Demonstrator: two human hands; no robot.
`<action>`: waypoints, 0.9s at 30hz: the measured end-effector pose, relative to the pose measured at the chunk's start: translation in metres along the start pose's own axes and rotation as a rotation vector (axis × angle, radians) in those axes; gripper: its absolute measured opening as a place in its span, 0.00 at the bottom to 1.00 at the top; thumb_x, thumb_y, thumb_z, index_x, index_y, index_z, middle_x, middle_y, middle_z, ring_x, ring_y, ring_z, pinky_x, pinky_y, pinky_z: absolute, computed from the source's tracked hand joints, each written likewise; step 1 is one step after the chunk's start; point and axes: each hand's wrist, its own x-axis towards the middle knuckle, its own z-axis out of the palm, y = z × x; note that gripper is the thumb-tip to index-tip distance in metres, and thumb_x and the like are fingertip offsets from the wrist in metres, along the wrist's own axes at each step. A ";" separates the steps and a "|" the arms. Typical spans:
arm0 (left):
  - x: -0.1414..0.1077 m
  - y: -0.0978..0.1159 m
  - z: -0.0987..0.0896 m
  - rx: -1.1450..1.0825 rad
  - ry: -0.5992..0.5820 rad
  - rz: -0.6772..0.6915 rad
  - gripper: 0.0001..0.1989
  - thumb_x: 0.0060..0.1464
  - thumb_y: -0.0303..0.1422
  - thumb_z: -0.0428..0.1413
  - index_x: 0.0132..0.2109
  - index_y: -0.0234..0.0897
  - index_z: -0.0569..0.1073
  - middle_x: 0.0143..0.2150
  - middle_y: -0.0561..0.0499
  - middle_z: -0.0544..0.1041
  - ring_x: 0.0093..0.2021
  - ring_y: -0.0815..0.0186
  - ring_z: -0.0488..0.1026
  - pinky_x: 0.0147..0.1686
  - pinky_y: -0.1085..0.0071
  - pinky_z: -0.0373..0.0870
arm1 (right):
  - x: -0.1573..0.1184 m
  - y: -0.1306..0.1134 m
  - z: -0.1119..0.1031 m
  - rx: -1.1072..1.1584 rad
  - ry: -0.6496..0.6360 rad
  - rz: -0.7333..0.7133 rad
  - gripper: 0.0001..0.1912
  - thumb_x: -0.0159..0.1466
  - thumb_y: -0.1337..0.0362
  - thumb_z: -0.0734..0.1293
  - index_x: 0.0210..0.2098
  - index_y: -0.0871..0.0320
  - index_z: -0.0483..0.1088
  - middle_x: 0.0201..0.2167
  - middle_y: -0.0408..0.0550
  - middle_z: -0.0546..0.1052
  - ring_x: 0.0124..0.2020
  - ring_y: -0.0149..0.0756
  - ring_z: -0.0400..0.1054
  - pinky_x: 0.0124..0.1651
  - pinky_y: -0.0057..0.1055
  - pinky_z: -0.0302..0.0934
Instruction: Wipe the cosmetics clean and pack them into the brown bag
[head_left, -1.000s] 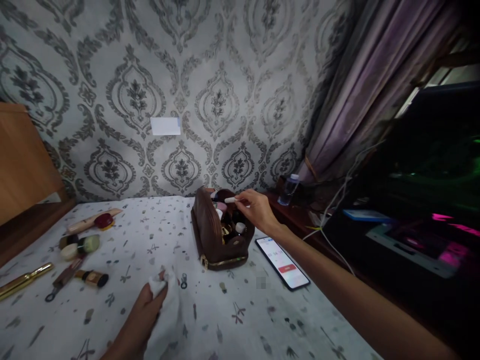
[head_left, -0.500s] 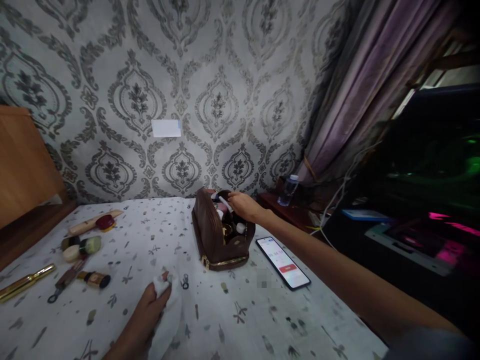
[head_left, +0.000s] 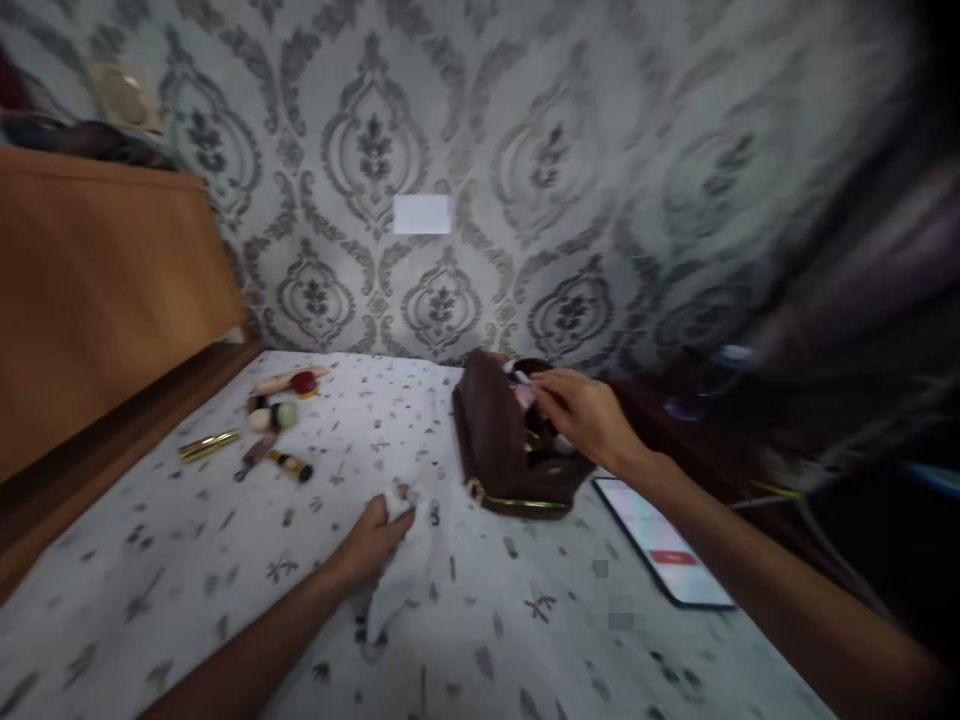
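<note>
My left hand [head_left: 369,542] is closed around a crumpled white tissue [head_left: 399,588], held above the bedsheet. Its loose end hangs down towards me. My right hand [head_left: 589,412] reaches into the top of an open brown makeup bag [head_left: 487,435] with a gold zip. The fingertips pinch a slim white item [head_left: 520,377] at the bag's opening; its kind is too blurred to tell. Other cosmetics inside are partly covered by the hand. Left of the bag lie a gold tube [head_left: 209,445], a small dark bottle with a gold band [head_left: 290,465] and a dark red round container [head_left: 305,384].
A phone [head_left: 667,550] with a lit screen lies under my right forearm. Several jars and tubes, among them a green-lidded jar [head_left: 284,415], are grouped at the left. A wooden panel [head_left: 105,310] borders the left side; patterned wall stands behind. A blurred bottle [head_left: 694,395] is at the right.
The view has swung left, so the bag, phone and hands appear further right. My right hand stays at the bag's opening, and the left still holds the tissue.
</note>
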 end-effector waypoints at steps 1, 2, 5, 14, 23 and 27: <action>0.000 0.002 0.000 -0.007 0.004 0.002 0.30 0.38 0.47 0.68 0.47 0.36 0.74 0.37 0.52 0.79 0.40 0.60 0.75 0.43 0.67 0.69 | -0.007 -0.014 0.004 0.079 0.040 -0.039 0.13 0.68 0.62 0.60 0.38 0.58 0.76 0.40 0.54 0.80 0.43 0.44 0.75 0.47 0.35 0.67; 0.001 0.004 0.000 -0.026 0.012 0.027 0.28 0.40 0.46 0.68 0.47 0.37 0.73 0.35 0.53 0.78 0.38 0.63 0.74 0.41 0.69 0.68 | -0.015 -0.030 0.010 0.163 0.069 -0.080 0.13 0.68 0.61 0.60 0.38 0.57 0.76 0.39 0.52 0.81 0.42 0.43 0.75 0.46 0.35 0.68; 0.002 0.011 0.000 -0.061 -0.025 0.130 0.20 0.45 0.42 0.65 0.43 0.36 0.73 0.32 0.56 0.74 0.34 0.67 0.71 0.37 0.73 0.65 | -0.043 -0.084 0.032 0.403 -0.004 -0.198 0.12 0.68 0.60 0.62 0.45 0.56 0.75 0.36 0.50 0.81 0.36 0.39 0.76 0.39 0.31 0.70; -0.007 0.022 0.003 -0.238 -0.207 0.096 0.37 0.42 0.34 0.64 0.61 0.41 0.64 0.41 0.51 0.77 0.34 0.67 0.72 0.35 0.73 0.66 | -0.067 -0.147 0.100 0.556 -0.096 -0.003 0.12 0.64 0.60 0.61 0.31 0.56 0.73 0.27 0.48 0.77 0.27 0.38 0.71 0.31 0.31 0.65; 0.009 0.010 -0.010 0.356 -0.006 0.346 0.23 0.56 0.50 0.51 0.36 0.32 0.76 0.32 0.48 0.76 0.37 0.62 0.73 0.41 0.68 0.69 | -0.089 -0.158 0.115 0.964 -0.186 0.407 0.15 0.59 0.53 0.66 0.36 0.58 0.75 0.31 0.51 0.81 0.31 0.41 0.75 0.35 0.32 0.68; 0.014 0.024 -0.025 0.487 0.113 0.342 0.19 0.57 0.46 0.49 0.34 0.34 0.73 0.24 0.54 0.70 0.26 0.68 0.69 0.30 0.72 0.66 | -0.099 -0.161 0.117 0.998 -0.205 0.440 0.17 0.60 0.51 0.66 0.39 0.58 0.75 0.33 0.51 0.81 0.33 0.40 0.75 0.35 0.31 0.67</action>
